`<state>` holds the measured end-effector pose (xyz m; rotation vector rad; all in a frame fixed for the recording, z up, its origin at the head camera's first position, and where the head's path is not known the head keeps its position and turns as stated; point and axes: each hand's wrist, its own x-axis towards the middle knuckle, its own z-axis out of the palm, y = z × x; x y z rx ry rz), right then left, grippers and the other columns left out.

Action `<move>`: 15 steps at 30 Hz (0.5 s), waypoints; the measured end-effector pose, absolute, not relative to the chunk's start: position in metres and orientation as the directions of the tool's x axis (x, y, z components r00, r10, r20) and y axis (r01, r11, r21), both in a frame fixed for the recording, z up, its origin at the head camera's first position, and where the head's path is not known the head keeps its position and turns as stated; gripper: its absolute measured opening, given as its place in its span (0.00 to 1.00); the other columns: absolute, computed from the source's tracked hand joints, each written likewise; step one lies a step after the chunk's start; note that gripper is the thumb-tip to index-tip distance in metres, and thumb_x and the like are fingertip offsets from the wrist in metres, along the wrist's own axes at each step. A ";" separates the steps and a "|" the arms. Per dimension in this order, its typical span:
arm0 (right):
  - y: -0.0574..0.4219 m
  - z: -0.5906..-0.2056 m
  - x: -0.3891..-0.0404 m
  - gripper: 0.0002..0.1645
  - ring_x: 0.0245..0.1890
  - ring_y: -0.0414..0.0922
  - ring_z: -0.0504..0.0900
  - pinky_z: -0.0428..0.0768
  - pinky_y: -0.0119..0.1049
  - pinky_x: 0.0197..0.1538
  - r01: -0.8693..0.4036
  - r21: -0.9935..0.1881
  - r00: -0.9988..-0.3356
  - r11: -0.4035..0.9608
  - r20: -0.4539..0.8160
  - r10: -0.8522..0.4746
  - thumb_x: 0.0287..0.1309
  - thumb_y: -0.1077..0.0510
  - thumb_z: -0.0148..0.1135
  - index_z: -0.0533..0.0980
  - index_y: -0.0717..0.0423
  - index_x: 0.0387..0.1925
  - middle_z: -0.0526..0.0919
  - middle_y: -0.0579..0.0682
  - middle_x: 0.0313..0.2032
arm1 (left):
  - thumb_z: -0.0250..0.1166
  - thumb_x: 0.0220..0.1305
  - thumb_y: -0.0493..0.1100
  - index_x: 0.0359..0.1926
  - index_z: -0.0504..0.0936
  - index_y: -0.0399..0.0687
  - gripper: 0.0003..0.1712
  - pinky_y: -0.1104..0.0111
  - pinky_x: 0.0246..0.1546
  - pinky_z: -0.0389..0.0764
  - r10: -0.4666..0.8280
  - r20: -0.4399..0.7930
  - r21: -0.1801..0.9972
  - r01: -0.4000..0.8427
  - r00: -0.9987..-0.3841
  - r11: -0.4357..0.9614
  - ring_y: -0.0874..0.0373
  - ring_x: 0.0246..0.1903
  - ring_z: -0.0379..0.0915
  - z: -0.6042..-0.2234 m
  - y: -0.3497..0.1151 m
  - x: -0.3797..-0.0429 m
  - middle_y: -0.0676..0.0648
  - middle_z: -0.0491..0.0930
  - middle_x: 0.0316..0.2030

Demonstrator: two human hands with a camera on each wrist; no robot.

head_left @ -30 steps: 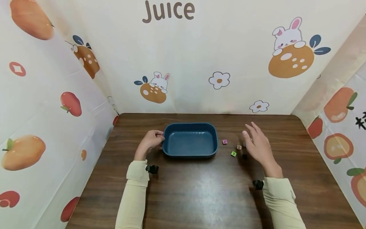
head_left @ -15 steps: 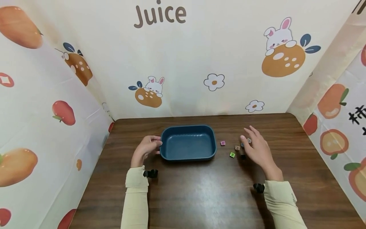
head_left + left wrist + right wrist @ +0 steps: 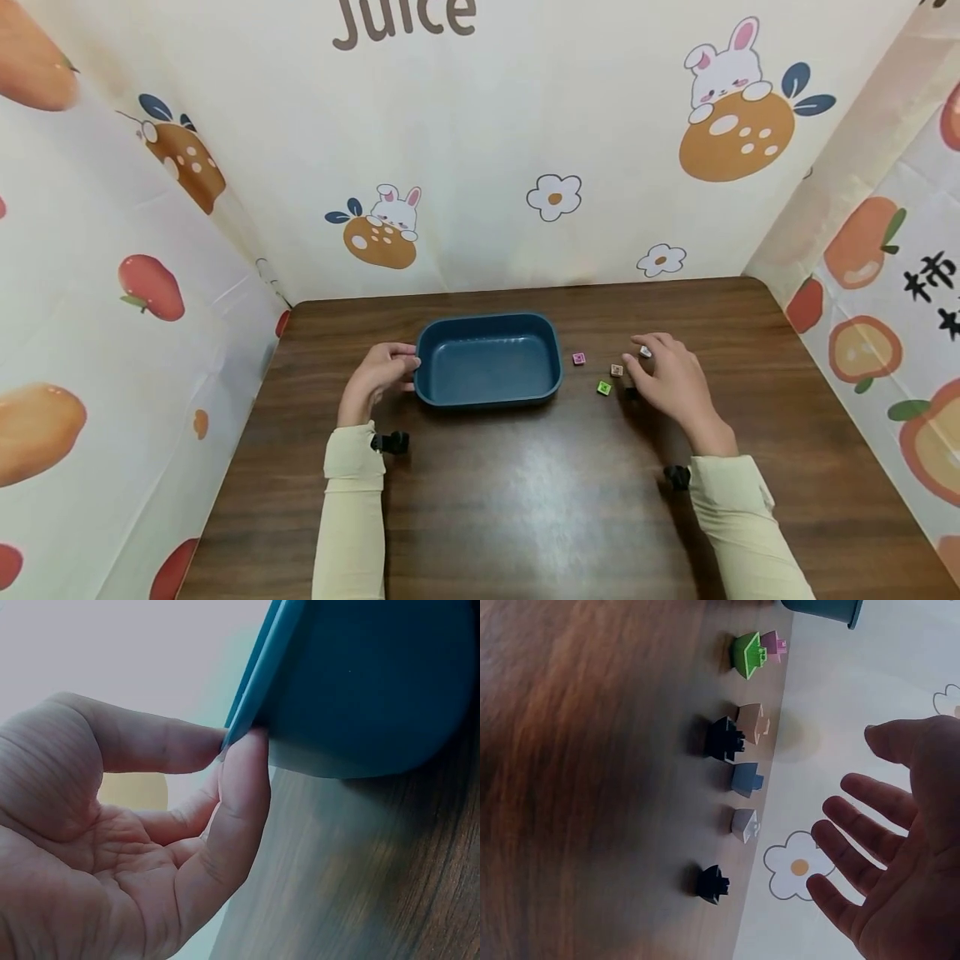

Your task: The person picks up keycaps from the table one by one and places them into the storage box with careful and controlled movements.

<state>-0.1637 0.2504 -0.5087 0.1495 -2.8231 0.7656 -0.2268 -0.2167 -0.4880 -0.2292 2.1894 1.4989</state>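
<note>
A dark blue rectangular dish (image 3: 487,371) stands on the table, and my left hand (image 3: 377,377) pinches its left rim. The left wrist view shows the thumb and a finger on either side of that rim (image 3: 259,679). My right hand (image 3: 678,385) hovers over small keycaps, fingers spread and holding nothing. Pink (image 3: 578,358), green (image 3: 603,388) and beige (image 3: 617,370) keycaps lie between dish and hand. A white keycap (image 3: 645,352) shows by the fingers. In the right wrist view are a blue keycap (image 3: 746,780) and two black ones (image 3: 724,739); the head view partly hides this group.
The brown wooden table (image 3: 525,517) ends against a printed cloth backdrop (image 3: 480,167) at the back. Similar cloth rises along the left side (image 3: 112,350) and the right side (image 3: 885,333).
My head view has shifted a little. The right hand's fingers have bent slightly and come lower over the keycaps. The left hand has kept its hold on the dish rim.
</note>
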 end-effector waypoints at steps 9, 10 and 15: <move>0.252 -0.514 -0.165 0.21 0.55 0.68 0.81 0.74 0.70 0.58 -0.164 -0.480 -0.968 0.862 0.245 -0.047 0.70 0.55 0.64 0.81 0.66 0.58 0.85 0.68 0.54 | 0.57 0.78 0.36 0.72 0.69 0.28 0.27 0.70 0.37 0.89 0.116 -0.459 0.836 -0.384 -0.881 0.392 0.54 0.42 0.81 -0.487 -0.217 -0.225 0.32 0.79 0.57; 0.252 -0.514 -0.165 0.21 0.55 0.67 0.82 0.74 0.69 0.57 -0.165 -0.483 -0.967 0.860 0.250 -0.045 0.70 0.56 0.65 0.82 0.65 0.57 0.86 0.67 0.53 | 0.57 0.78 0.36 0.72 0.69 0.28 0.27 0.70 0.36 0.89 0.117 -0.458 0.836 -0.382 -0.881 0.394 0.53 0.42 0.81 -0.487 -0.217 -0.225 0.32 0.79 0.57; 0.252 -0.519 -0.162 0.19 0.52 0.65 0.83 0.77 0.66 0.54 -0.173 -0.527 -0.967 0.832 0.252 -0.042 0.68 0.59 0.67 0.82 0.66 0.55 0.86 0.67 0.50 | 0.58 0.78 0.37 0.71 0.70 0.29 0.27 0.71 0.35 0.88 0.105 -0.466 0.829 -0.392 -0.879 0.400 0.52 0.44 0.80 -0.487 -0.214 -0.225 0.33 0.78 0.56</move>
